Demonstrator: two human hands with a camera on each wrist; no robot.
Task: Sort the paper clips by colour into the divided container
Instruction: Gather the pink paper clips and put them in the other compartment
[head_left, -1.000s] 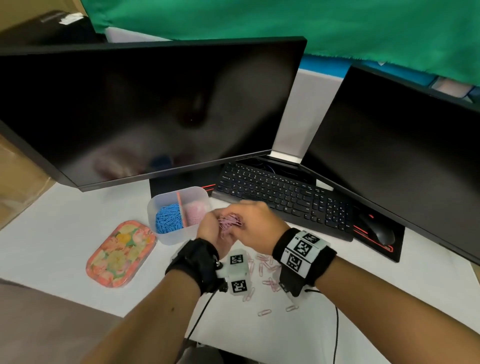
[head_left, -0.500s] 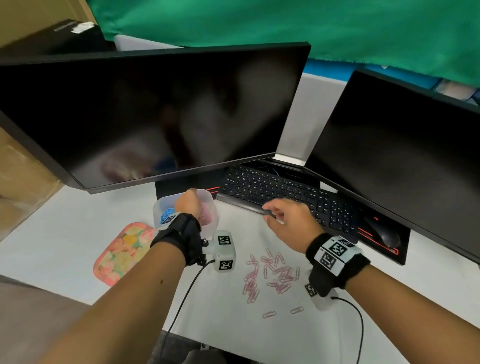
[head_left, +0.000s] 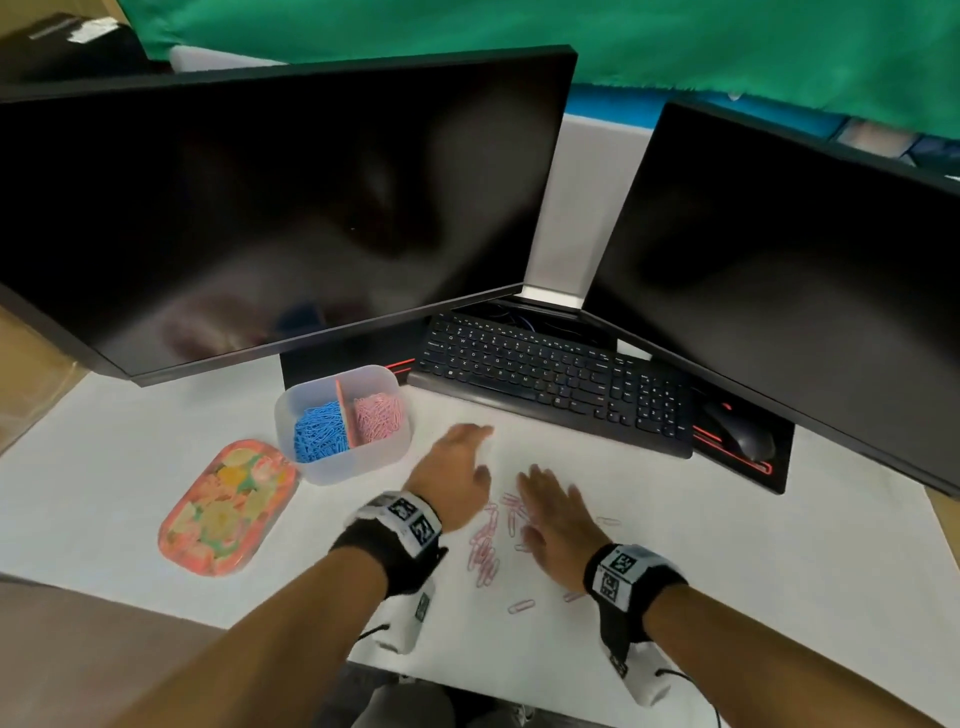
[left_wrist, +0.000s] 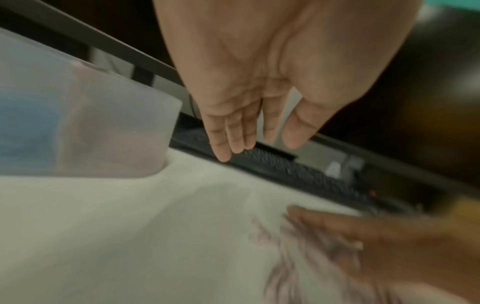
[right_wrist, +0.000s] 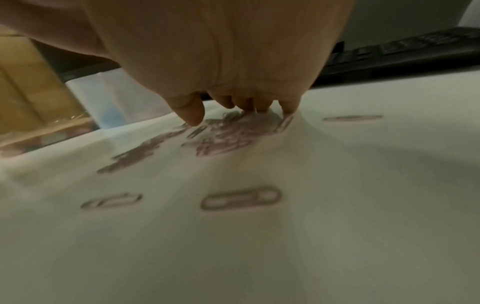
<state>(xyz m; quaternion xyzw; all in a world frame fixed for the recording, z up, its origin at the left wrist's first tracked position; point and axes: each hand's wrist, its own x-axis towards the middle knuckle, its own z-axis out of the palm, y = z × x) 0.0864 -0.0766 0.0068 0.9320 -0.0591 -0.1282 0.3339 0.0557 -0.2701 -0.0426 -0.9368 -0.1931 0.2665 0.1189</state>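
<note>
While the divided container (head_left: 344, 426) sits on the white bench (head_left: 727, 545) in front of the left monitor (head_left: 270, 208), both hands are down low over the loose pink clips (head_left: 485, 551). The left hand (head_left: 457, 480) is flat and empty, fingers straight, its grip wide open, hovering just right of the container and near the keyboard (head_left: 556, 384). The right hand (head_left: 558, 519) is spread too, palm down, and the right wrist view shows its fingertips (right_wrist: 193, 117) touching down on the pink cluster, holding nothing. Inside the container, blue clips (head_left: 319, 431) fill the left compartment and sorted pink clips (head_left: 378, 418) fill the right, with an orange divider (head_left: 344, 413) between them. A few stray pink ones lie apart nearer the person. A floral lid (head_left: 226, 506) rests just left of the container, and a mouse (head_left: 740, 436) sits at the keyboard's right end, under the right monitor (head_left: 779, 291).
</note>
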